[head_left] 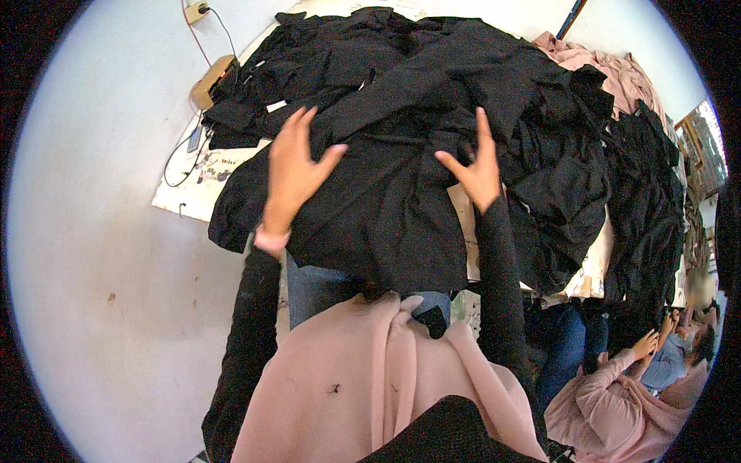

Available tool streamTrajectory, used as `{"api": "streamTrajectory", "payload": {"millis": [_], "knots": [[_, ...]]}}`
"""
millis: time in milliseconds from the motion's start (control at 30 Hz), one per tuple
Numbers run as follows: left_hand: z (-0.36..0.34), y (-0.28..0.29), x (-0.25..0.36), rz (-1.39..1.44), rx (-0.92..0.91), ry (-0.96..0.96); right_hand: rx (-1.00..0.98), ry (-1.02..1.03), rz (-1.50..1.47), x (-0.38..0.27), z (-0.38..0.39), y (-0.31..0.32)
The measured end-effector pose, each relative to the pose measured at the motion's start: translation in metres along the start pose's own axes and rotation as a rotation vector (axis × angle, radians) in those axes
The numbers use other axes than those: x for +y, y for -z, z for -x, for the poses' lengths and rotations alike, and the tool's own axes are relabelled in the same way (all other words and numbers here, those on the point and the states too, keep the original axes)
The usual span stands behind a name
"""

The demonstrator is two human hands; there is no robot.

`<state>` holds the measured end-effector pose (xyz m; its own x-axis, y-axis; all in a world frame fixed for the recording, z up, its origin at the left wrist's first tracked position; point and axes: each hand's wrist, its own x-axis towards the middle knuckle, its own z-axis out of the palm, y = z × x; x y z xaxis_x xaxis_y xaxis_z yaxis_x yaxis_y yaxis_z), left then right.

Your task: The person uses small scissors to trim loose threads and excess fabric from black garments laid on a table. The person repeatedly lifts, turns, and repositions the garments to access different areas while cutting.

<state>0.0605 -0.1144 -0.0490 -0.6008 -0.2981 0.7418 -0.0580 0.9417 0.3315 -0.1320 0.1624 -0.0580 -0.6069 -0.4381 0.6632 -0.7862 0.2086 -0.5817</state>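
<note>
A large black garment (pixel 378 208) lies spread over the table in front of me, its near end hanging over the edge toward my lap. Over its left side is my left hand (pixel 297 168), thumb and fingers apart, a pink band at the wrist. My right hand (pixel 475 166) is over the right side, thumb and forefinger spread and the other fingers partly hidden. Neither hand holds anything; whether they touch the cloth I cannot tell. Beyond them more black garments (pixel 309 73) are heaped, and another crumpled black pile (pixel 559 193) lies right of my right hand.
A pale table (pixel 174 193) shows at the left, with a cable and a yellowish box (pixel 212 83) by the white wall (pixel 100 193). Pink cloth (pixel 610 69) lies at the far right, near more black cloth (pixel 644 208). Other people (pixel 625 386) sit at the lower right.
</note>
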Motion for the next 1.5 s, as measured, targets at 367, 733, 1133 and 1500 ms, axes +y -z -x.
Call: {"api": "streamTrajectory", "payload": {"millis": [367, 733, 1133, 1500], "knots": [[0.023, 0.006, -0.058, 1.316, 0.103, 0.688, -0.754, -0.348, -0.098, -0.048, 0.061, 0.102], [0.028, 0.041, -0.054, 1.339, -0.128, 1.117, -0.373, -0.371, -0.024, -0.017, 0.059, 0.059], [0.023, 0.101, -0.113, 1.531, 0.497, 0.805, 0.011, -0.21, 0.183, 0.0, 0.06, 0.109], [-0.085, 0.168, -0.076, 0.947, 0.037, 0.665, 0.357, -0.254, -0.313, -0.051, -0.034, 0.251]]}}
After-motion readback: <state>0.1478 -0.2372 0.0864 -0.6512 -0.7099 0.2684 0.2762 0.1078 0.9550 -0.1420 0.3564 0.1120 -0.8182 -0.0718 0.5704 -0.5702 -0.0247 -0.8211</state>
